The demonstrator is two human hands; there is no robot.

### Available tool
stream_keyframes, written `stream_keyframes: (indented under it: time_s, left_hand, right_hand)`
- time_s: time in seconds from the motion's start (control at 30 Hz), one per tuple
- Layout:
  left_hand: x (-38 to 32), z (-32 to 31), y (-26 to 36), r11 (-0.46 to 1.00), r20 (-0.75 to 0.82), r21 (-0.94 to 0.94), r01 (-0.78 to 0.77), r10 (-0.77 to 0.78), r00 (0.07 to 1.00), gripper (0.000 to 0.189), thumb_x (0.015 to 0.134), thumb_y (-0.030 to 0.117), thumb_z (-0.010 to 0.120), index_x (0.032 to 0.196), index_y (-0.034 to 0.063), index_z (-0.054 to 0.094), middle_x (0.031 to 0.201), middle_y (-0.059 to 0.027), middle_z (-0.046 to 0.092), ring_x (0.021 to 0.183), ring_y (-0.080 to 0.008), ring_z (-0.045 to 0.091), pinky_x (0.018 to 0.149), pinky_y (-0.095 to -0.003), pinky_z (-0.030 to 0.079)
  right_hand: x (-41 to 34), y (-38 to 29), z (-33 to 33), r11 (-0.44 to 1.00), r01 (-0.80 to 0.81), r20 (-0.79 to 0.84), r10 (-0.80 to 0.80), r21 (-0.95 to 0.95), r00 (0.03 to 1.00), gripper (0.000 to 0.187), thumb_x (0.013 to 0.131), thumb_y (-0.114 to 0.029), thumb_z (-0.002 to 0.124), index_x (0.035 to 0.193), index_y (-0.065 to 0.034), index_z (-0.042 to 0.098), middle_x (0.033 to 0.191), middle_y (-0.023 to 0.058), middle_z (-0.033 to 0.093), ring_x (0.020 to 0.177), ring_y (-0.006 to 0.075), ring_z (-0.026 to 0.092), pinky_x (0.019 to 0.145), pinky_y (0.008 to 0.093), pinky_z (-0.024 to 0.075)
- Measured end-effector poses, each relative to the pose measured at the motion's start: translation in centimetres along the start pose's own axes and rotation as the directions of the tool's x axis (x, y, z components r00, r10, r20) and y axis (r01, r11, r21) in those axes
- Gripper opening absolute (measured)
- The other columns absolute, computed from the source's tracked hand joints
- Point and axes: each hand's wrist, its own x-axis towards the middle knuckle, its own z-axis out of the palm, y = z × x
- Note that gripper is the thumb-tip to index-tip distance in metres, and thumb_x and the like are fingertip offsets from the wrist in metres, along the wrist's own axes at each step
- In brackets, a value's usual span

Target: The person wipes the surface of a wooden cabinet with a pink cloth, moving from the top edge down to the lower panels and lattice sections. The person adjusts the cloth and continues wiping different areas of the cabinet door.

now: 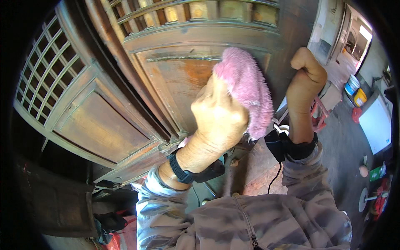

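My left hand (218, 112) is closed on a pink fluffy cloth (247, 84), its fingers mostly covered by the fabric. The cloth lies against the recessed lower panel (175, 84) of a brown wooden door leaf (200, 40). On that panel, an orange-brown patch beside the cloth looks wet or darker than the wood around it. My right hand (306, 81) is curled over the right edge of the same door leaf, its fingertips partly hidden. Black straps with dark devices circle both wrists.
Left of the leaf stands a second wooden door panel (103, 122) with lattice above. A red stool (318, 114) is just behind my right wrist. Paint buckets (352, 84) and a white board (376, 122) stand farther right. A cable (275, 178) hangs from the right wrist device.
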Motion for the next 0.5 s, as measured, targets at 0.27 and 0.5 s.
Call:
stream_keyframes:
  time_s: [0.27,0.5]
  left_hand:
    - [-1.4,-4.3,-7.7,0.968,0.046,0.133,0.215,-0.222,0.974,0.044,0.067,0.021,0.069,0.106,0.0065,0.059,0.096,-0.0119,0.062,0.082,-0.0277,0.062,0.073,-0.0361,0.052]
    - [-2.3,-5.2,-11.9,0.958,-0.053,0.204,0.200,-0.193,0.980,0.036,0.068,0.020,0.068,0.101,0.0059,0.061,0.092,-0.0128,0.063,0.082,-0.0310,0.061,0.072,-0.0365,0.050]
  right_hand:
    - [-0.2,0.0,0.0,0.999,-0.033,-0.024,0.033,-0.035,0.999,0.013,0.067,0.010,0.040,0.062,-0.0009,0.038,0.061,0.0024,0.040,0.058,0.0105,0.038,0.053,0.0224,0.0298]
    - [-0.4,0.2,-0.3,0.981,-0.058,-0.055,0.049,-0.183,0.997,0.016,0.067,0.012,0.042,0.062,-0.0023,0.035,0.061,0.0008,0.038,0.058,0.0086,0.037,0.053,0.0203,0.0296]
